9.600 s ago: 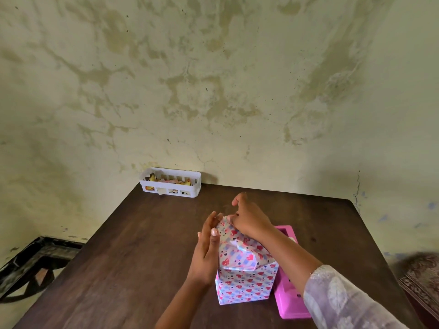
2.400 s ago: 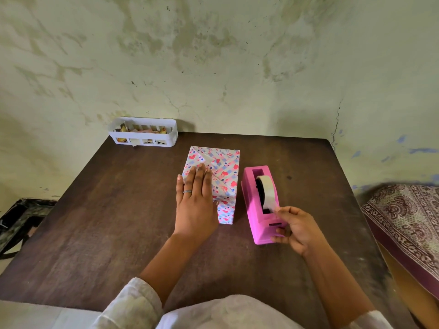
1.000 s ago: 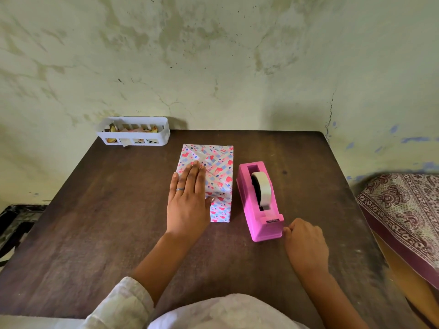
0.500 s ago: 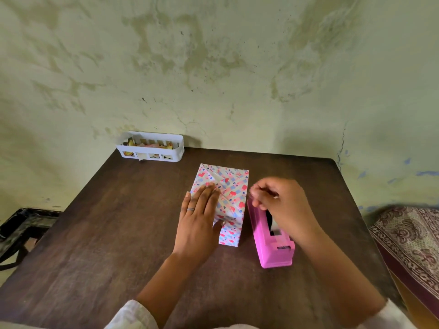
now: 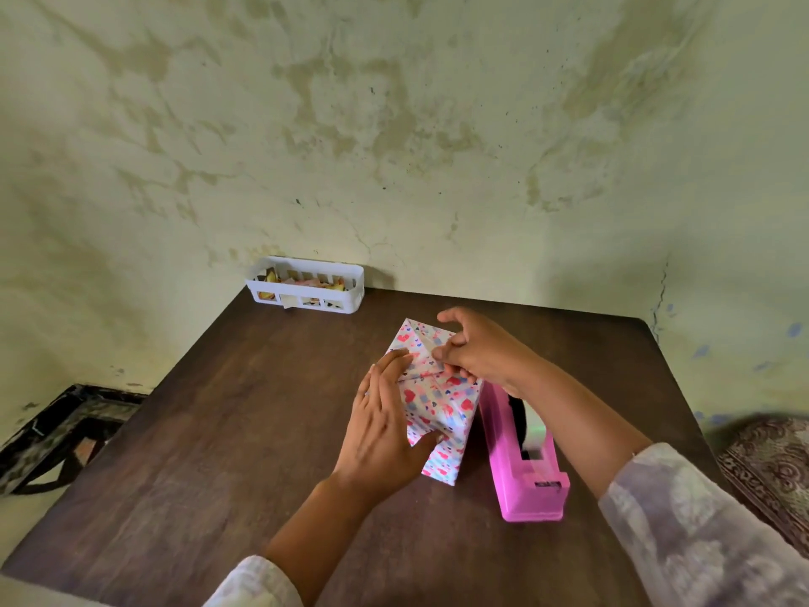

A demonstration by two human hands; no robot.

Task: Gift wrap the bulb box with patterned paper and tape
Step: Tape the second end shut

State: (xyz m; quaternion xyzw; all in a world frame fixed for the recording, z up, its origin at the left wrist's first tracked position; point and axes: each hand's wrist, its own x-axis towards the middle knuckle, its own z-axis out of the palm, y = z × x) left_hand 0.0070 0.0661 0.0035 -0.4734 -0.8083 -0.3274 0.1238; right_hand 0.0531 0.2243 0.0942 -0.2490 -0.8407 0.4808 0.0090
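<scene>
1. Wrapped bulb box (image 5: pixel 440 403): lying mid-table (image 5: pixel 210 431), just beside tape dispenser (image 5: pixel 521 470).
2. Left hand (image 5: pixel 383 427): fingers straight, pressing paper flat.
3. Right hand (image 5: pixel 477 350): fingers curled at folded seam; tape piece not discernible.
4. Step: taping seam, apparently; next, press tape down firmly.

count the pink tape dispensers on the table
1. The pink tape dispenser stands on the dark wooden table, right of the wrapped box, partly under the right forearm. None other shows.
</scene>
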